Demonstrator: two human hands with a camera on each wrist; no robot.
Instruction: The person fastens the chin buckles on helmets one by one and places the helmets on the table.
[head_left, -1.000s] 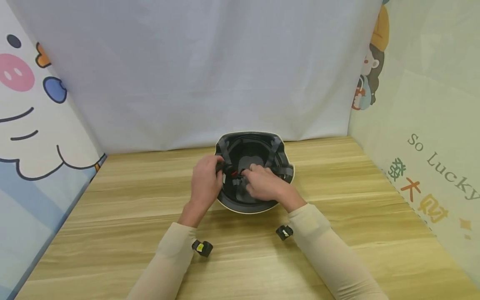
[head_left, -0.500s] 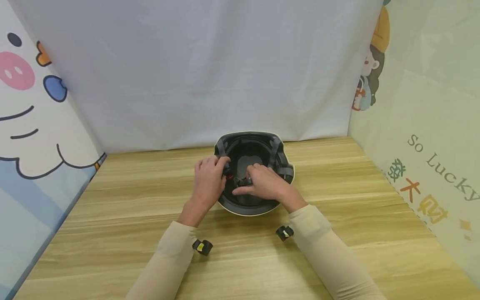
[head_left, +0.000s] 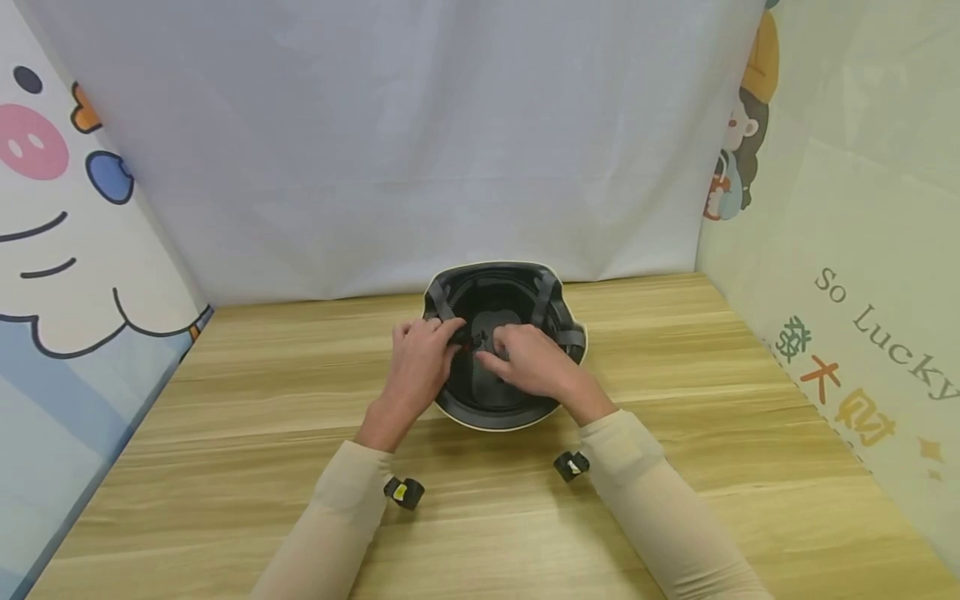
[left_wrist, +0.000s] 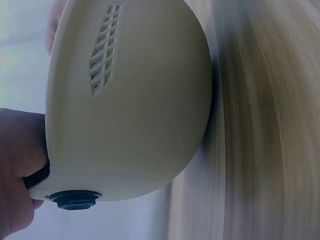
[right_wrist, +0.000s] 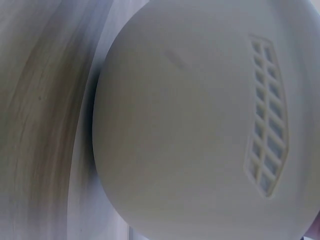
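Note:
A cream helmet (head_left: 491,408) lies upside down on the table, its black lining facing up. My left hand (head_left: 416,367) is at its left rim and grips a black chin strap part with a little red on it. Inside the opening, my right hand (head_left: 536,362) pinches the dark buckle end (head_left: 480,340) of the strap, close to the left fingertips; whether the two parts touch is unclear. The left wrist view has the vented shell (left_wrist: 145,110) and a dark round fitting (left_wrist: 75,199) by the rim. Only shell (right_wrist: 185,125) and a sliver of fingers appear in the right wrist view.
The wooden table (head_left: 247,417) runs under both forearms. A pale curtain (head_left: 450,150) closes off the back, just behind the helmet. Printed cartoon panels stand on the left (head_left: 67,233) and right (head_left: 840,250). Small black devices (head_left: 405,492) are worn at the wrists.
The helmet has shifted slightly left. My right hand has raised the strap end from the lower lining toward the left fingers. My left hand has turned so its fingers reach further over the rim.

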